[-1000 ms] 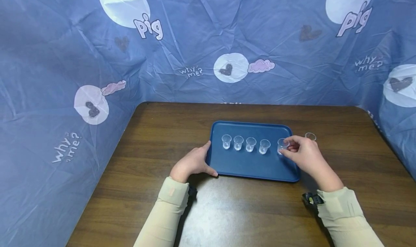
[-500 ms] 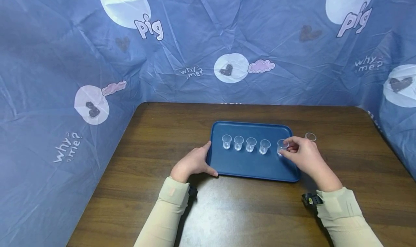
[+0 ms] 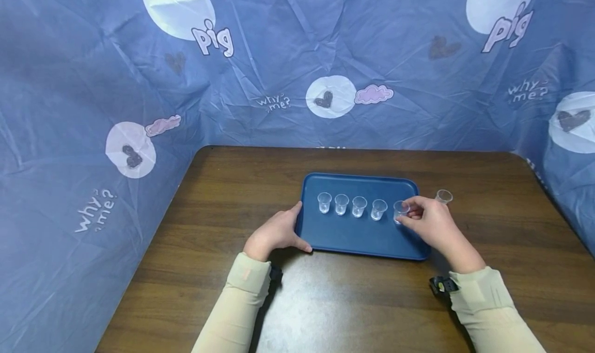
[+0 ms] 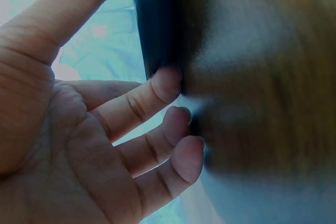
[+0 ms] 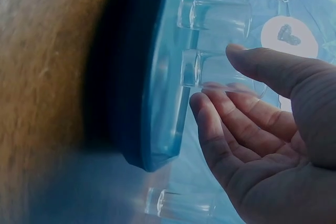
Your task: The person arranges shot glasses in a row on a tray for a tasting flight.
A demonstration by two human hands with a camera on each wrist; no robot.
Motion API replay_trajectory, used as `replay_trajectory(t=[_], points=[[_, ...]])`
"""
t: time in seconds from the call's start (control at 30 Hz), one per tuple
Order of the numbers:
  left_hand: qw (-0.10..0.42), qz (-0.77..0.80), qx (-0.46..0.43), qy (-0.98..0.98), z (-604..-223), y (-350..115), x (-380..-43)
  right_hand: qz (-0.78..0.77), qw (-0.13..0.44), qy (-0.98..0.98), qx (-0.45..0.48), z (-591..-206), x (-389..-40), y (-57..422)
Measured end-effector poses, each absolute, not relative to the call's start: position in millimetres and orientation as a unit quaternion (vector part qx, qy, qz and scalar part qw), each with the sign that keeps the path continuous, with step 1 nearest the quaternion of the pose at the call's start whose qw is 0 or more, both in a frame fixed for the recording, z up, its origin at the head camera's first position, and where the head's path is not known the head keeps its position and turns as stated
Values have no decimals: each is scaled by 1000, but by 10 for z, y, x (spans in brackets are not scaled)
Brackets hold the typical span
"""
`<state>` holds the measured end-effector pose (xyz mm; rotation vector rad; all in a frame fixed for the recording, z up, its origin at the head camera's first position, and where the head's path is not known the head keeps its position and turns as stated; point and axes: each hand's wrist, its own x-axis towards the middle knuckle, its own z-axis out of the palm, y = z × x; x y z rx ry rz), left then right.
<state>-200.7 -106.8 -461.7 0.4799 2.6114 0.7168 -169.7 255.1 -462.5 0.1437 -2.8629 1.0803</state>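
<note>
In the head view a row of small clear shot glasses (image 3: 358,207) stands upright on a blue tray (image 3: 362,242). My right hand (image 3: 434,221) pinches the rightmost shot glass (image 3: 398,211) between thumb and fingers, upright, at the tray's right side. The right wrist view shows this shot glass (image 5: 212,69) between thumb and fingertips, its base close to the tray surface. My left hand (image 3: 276,234) rests against the tray's left edge, thumb and fingers spread; in the left wrist view its fingertips (image 4: 167,82) touch the tray's dark rim (image 4: 152,24).
Another clear shot glass (image 3: 443,196) stands on the table just right of the tray, partly behind my right hand. The brown wooden table (image 3: 223,198) extends around the tray. A blue printed cloth (image 3: 260,48) hangs behind and at both sides.
My right hand has shifted slightly left and toward me with the shot glass, nearer the row. More of the glass beside the tray now shows. My left hand and the tray stay still.
</note>
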Motion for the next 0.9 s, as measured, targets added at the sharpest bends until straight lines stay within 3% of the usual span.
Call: replay_trajectory(t=[0.9], points=[[196, 254, 172, 931, -4625, -1068, -2016, 349, 16, -936, 46, -4680, -1745, 2527]])
